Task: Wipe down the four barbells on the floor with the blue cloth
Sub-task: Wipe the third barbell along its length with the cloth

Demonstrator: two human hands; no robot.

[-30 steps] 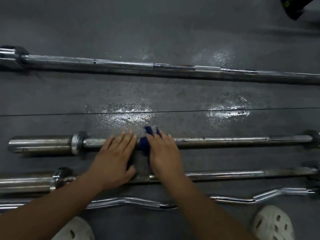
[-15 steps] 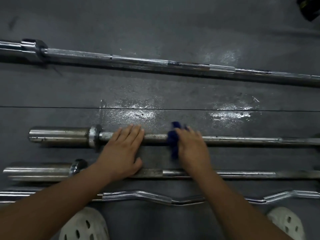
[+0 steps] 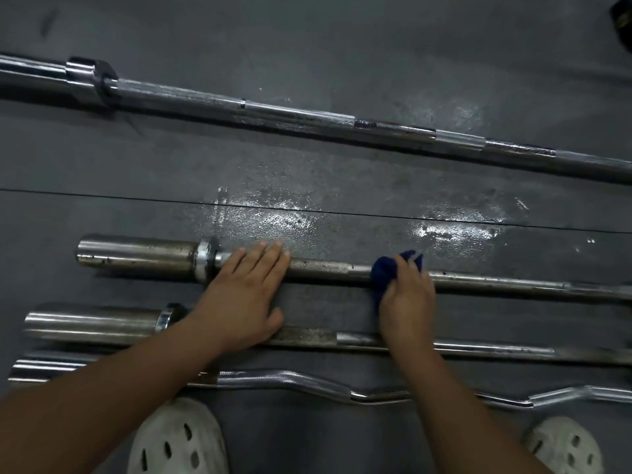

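Four bars lie on the dark grey floor (image 3: 307, 46), running roughly left to right.

- far barbell (image 3: 307, 114): longest, slanted, its collar at upper left; well apart from the others.
- second barbell (image 3: 496, 280): thick sleeve at the left end, shaft spotted with dark marks.
- third barbell (image 3: 92, 323): just nearer the person, with a dull, rusty-looking stretch of shaft between the two forearms.
- curl bar (image 3: 307, 383): wavy, chrome, nearest the feet.

Left hand (image 3: 244, 295): grip slack, fingers straight and together, palm laid flat over the second barbell's shaft just right of its collar. The thumb reaches toward the third barbell. It holds nothing.

Right hand (image 3: 407, 295): grip closed on the blue cloth (image 3: 384, 271), fingers curled over the shaft of the second barbell. The cloth is bunched against the shaft, bulging out at the hand's left side and showing past the fingertips. A bare knurled stretch of shaft separates the two hands.

Wet patches (image 3: 273, 217) shine on the floor beyond the second barbell, along a thin seam (image 3: 102, 196). Two pale perforated shoes (image 3: 178, 439) sit at the bottom edge. A dark object (image 3: 622, 18) is cut off at the top right corner; I cannot tell what it is.
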